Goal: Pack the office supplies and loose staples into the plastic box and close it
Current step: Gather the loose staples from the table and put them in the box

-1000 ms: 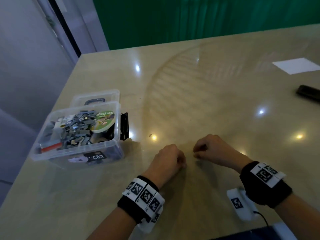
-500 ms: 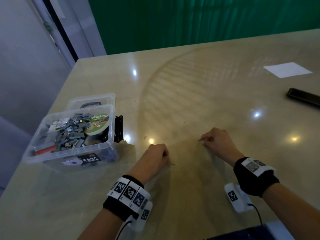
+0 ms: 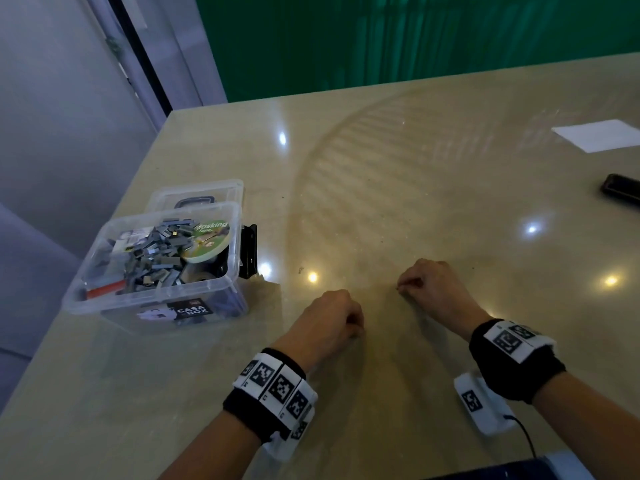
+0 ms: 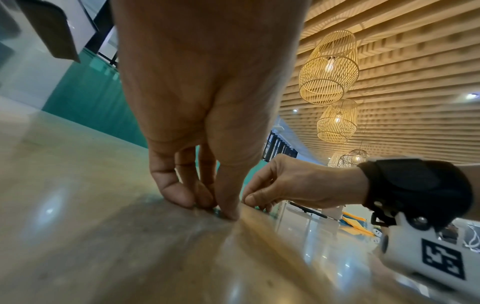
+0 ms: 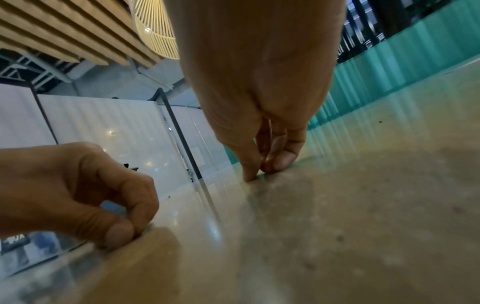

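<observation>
**Last stray staples, box waiting open**

Both hands sit farther apart than a second ago, the right hand (image 3: 429, 289) having slid away from the left hand (image 3: 332, 318) across the table (image 3: 415, 174). Each pinches thumb against fingertips at the tabletop, apparently gathering the last loose staples; whatever they hold is too small to make out. A tiny dark speck shows at the right fingertips (image 3: 403, 285). The plastic box (image 3: 221, 306) stands well to the left, open and heaped with staples (image 3: 152, 254) and a masking tape roll (image 3: 209, 239), its lid (image 3: 194, 194) behind it. Next comes carrying the pickings over without dropping any, then fitting the lid. Contents beneath the heap stay hidden.
</observation>
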`<state>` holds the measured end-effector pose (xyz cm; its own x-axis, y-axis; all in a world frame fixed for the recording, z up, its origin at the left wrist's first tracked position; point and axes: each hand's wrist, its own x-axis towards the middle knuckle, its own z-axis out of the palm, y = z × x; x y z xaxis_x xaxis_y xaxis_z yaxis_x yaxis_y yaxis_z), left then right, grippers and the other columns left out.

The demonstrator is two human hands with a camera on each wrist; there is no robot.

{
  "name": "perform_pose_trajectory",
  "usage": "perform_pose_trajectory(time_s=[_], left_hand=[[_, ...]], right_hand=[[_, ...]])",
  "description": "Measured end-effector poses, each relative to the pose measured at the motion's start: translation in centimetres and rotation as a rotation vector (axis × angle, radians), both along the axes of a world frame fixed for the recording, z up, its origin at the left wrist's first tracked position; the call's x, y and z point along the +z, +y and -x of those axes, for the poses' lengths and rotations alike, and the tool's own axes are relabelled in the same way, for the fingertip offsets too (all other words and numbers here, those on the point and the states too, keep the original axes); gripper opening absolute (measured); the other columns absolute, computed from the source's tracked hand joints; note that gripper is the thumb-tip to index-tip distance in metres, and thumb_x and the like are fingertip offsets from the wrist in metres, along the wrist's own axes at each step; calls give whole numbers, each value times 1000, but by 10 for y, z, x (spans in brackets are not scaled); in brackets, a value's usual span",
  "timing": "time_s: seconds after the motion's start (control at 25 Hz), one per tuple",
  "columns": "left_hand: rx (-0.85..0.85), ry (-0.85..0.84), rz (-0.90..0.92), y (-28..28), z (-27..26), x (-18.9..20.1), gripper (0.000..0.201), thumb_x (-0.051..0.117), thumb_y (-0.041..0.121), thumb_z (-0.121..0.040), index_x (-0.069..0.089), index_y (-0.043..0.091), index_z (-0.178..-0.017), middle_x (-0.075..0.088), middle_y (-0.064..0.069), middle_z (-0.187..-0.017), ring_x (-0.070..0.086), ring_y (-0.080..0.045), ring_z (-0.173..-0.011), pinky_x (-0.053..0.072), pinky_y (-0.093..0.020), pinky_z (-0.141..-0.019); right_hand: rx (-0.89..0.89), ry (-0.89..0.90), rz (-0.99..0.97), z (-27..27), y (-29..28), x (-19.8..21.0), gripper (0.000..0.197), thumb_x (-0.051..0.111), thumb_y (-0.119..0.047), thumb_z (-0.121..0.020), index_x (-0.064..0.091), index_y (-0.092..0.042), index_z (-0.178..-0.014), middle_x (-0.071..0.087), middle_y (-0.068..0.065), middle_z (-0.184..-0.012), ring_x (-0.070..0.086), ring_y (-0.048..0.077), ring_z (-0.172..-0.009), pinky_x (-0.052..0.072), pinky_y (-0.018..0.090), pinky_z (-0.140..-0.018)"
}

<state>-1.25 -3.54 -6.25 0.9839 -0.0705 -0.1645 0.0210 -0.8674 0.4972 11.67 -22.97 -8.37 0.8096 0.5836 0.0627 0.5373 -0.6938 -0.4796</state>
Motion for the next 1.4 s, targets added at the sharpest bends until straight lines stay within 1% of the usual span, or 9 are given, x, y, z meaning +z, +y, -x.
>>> perform_pose_trajectory(time_s=[0.28, 0.48, 0.6, 0.76, 0.92, 1.08, 1.24, 1.32, 1.4], left_hand=[[-33, -2, -83, 0, -8, -10, 10, 57, 16, -96, 64, 13, -101, 54, -3, -104, 53, -19, -93, 51, -36, -83], [241, -104, 40, 37, -17, 3, 8, 53, 5, -96, 57, 12, -96, 53, 0, -95, 52, -13, -83, 43, -26, -73], [424, -159, 39, 56, -10, 7, 8, 49, 9, -100, 57, 8, -97, 61, -5, -90, 59, -15, -75, 50, -26, -65], [520, -123, 17, 64, -11, -5, 15, 50, 5, -99, 53, 9, -113, 63, -9, -99, 62, -19, -79, 47, -25, -64], [432, -86, -135, 62, -18, -17, 15, 47, 8, -98, 62, 9, -101, 63, -8, -97, 51, -13, -75, 38, -23, -65], [294, -37, -153, 42, -13, -17, 22, 47, 10, -97, 68, 8, -94, 59, -6, -91, 61, -21, -81, 49, -29, -71], [176, -16, -14, 31, 1, -10, 30, 43, 11, -94, 73, 12, -98, 65, -7, -92, 64, -25, -83, 52, -33, -72], [179, -27, 58, 32, 4, -8, 32, 46, 10, -93, 75, 16, -106, 70, -4, -102, 66, -21, -90, 55, -34, -82], [222, -39, 100, 36, 3, -9, 28, 53, 11, -94, 75, 19, -109, 72, 0, -107, 67, -14, -92, 55, -28, -86]], right_hand=[[61, 43, 115, -4, 5, -4, 11, 58, -12, -95, 65, -11, -86, 54, -1, -88, 52, 18, -81, 35, 27, -71], [150, 124, 0, -22, 33, 20, 12, 66, -13, -92, 71, -12, -81, 67, -4, -80, 58, 3, -70, 38, 9, -60], [111, 161, -68, -37, 43, 28, 13, 68, -7, -86, 73, -10, -75, 71, -3, -70, 63, 1, -60, 47, 12, -58], [-19, 155, -68, -64, 52, 27, 13, 68, 0, -82, 73, -9, -74, 72, 3, -71, 68, 12, -65, 53, 28, -60], [-126, 96, -23, -83, 54, 24, 18, 59, 1, -89, 76, -5, -87, 65, 2, -86, 60, 14, -75, 45, 26, -71], [31, 82, 44, -70, 50, 14, 30, 51, 1, -94, 64, 5, -67, 62, 16, -61, 38, 13, -45, 42, 33, -56], [132, 73, 40, -53, 37, 13, 25, 59, -8, -95, 70, 4, -77, 66, 20, -76, 61, 31, -66, 46, 40, -63], [47, 137, -61, -56, 37, 18, 13, 66, -6, -91, 78, -3, -90, 73, 9, -86, 66, 16, -74, 50, 25, -64], [-23, 172, -135, -59, 44, 18, 12, 74, -13, -88, 79, -7, -97, 73, 4, -88, 64, 7, -75, 50, 21, -70]])
